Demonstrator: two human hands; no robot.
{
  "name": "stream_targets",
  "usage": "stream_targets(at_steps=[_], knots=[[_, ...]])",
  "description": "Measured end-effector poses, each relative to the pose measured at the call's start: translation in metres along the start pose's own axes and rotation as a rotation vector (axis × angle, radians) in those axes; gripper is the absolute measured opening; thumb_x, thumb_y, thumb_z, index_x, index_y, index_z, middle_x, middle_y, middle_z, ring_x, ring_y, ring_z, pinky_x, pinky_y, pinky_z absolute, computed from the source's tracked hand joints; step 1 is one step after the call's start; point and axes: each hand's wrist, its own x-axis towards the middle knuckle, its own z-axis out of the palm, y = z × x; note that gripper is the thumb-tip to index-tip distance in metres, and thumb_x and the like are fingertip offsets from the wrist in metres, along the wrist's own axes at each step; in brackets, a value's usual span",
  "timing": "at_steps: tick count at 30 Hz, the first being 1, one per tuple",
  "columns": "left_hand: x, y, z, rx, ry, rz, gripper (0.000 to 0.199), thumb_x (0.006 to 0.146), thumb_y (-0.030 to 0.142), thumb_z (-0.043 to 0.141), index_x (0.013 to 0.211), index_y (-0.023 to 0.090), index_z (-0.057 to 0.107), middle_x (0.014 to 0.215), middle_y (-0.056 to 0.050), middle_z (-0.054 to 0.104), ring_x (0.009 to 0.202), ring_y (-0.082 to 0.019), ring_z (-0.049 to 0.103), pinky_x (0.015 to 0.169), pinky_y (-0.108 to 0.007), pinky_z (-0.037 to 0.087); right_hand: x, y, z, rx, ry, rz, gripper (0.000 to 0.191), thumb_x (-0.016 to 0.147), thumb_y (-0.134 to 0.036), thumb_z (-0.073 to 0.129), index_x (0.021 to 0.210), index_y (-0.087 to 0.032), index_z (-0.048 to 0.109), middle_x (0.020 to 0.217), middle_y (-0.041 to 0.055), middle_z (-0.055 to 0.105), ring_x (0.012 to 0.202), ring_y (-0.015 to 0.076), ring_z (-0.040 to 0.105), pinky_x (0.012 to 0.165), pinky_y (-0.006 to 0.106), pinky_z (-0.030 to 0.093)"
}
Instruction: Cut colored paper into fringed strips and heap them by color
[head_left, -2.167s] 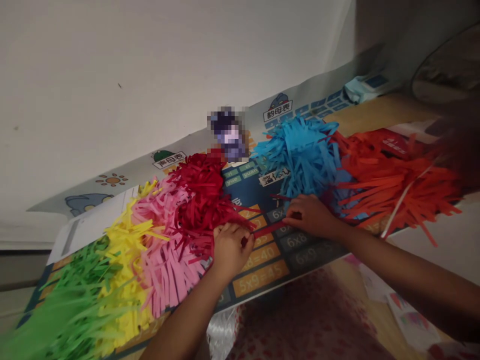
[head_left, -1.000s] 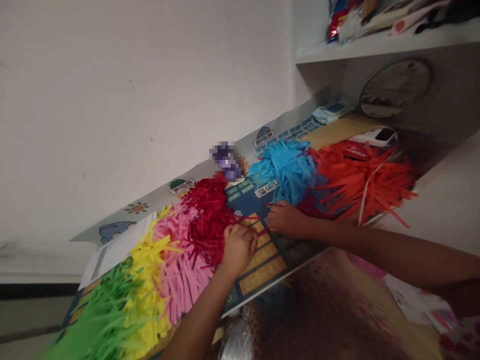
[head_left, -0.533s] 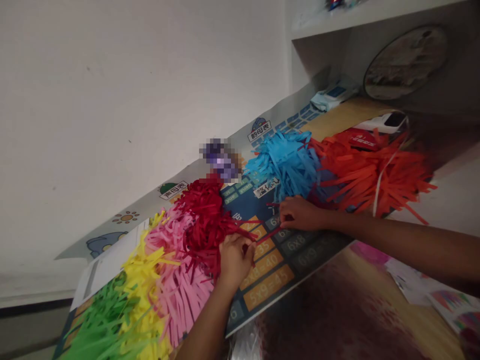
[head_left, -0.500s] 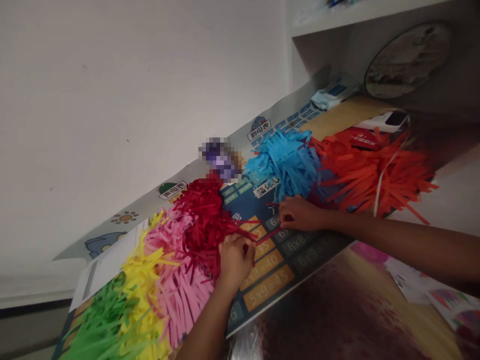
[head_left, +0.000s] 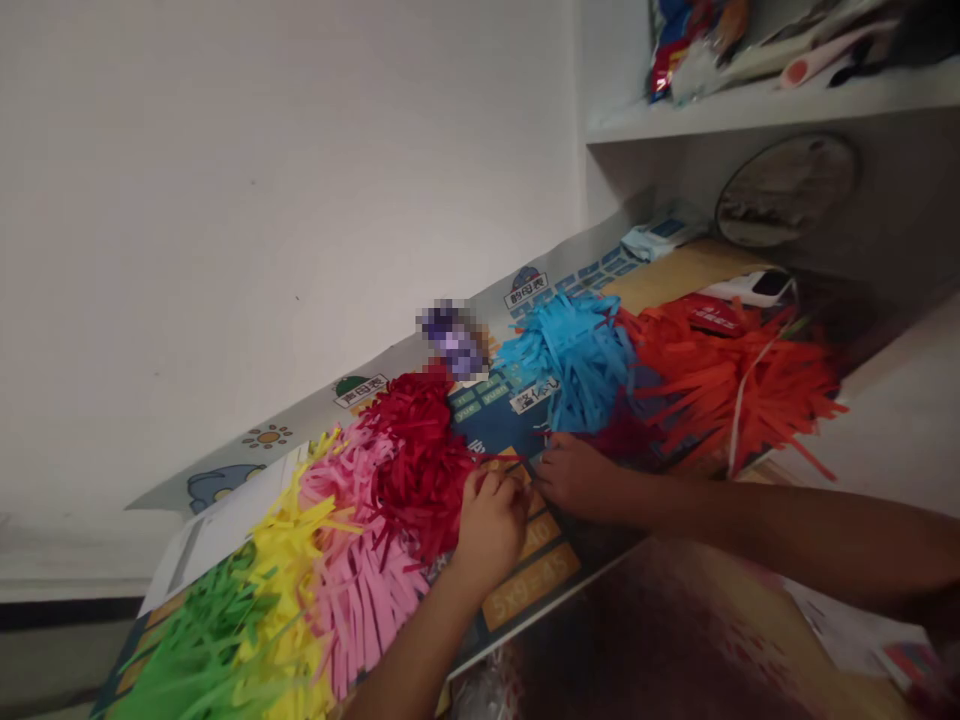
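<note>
My left hand [head_left: 491,520] is closed at the right edge of the dark red paper-strip bunch [head_left: 424,470], its fingertips bent down over the printed mat. Just right of it, my right hand [head_left: 574,475] pinches with its fingertips close to the left ones. A thin red paper strip [head_left: 499,457] sticks out above my left hand. The stretch of strip between the fingers is mostly hidden. Beyond my right hand lies a light blue paper-strip bunch [head_left: 574,355], and an orange-red bunch [head_left: 742,390] spreads behind my right forearm.
Pink [head_left: 367,600], yellow [head_left: 289,590] and green [head_left: 195,640] paper strips lie to the left on the printed learning mat [head_left: 532,595]. A white wall [head_left: 285,180] rises behind. At the back right are a wipes pack [head_left: 664,238], a round mirror [head_left: 787,190] and a loaded shelf [head_left: 772,120].
My hands have come closer together; the red strip stretched between them before is now mostly hidden. The view has tilted up, showing more of the shelf.
</note>
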Motion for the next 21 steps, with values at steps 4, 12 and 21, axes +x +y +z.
stream_targets(at_steps=[4, 12, 21], knots=[[0.004, 0.008, -0.010, -0.037, -0.031, 0.012, 0.010, 0.082, 0.021, 0.060, 0.084, 0.022, 0.070, 0.088, -0.006, 0.067, 0.093, -0.025, 0.055, 0.093, -0.049, 0.033, 0.008, -0.004, 0.011, -0.077, -0.017, -0.084, 0.021, 0.089, -0.011, 0.050, 0.077, -0.016, 0.066, 0.074, 0.0047, 0.063, 0.073, 0.0193, 0.052, 0.084, 0.043, 0.034], [0.008, 0.017, -0.010, -0.077, 0.087, -0.175, 0.019, 0.081, 0.015, 0.056, 0.066, 0.021, 0.065, 0.068, -0.005, 0.065, 0.075, -0.020, 0.057, 0.085, -0.045, 0.036, 0.014, -0.018, -0.009, -0.100, -0.008, 0.087, 0.023, 0.087, -0.009, 0.046, 0.079, -0.018, 0.066, 0.075, 0.0076, 0.064, 0.069, 0.0201, 0.055, 0.077, 0.041, 0.034], [0.004, 0.035, -0.044, -0.224, 0.553, -0.491, 0.023, 0.093, 0.022, 0.048, 0.092, 0.023, 0.071, 0.086, -0.003, 0.076, 0.079, -0.018, 0.068, 0.091, -0.042, 0.042, 0.026, -0.063, -0.047, 0.081, 0.469, 0.443, 0.026, 0.095, -0.019, 0.043, 0.089, -0.019, 0.068, 0.083, 0.0087, 0.067, 0.081, 0.0226, 0.061, 0.074, 0.038, 0.040]])
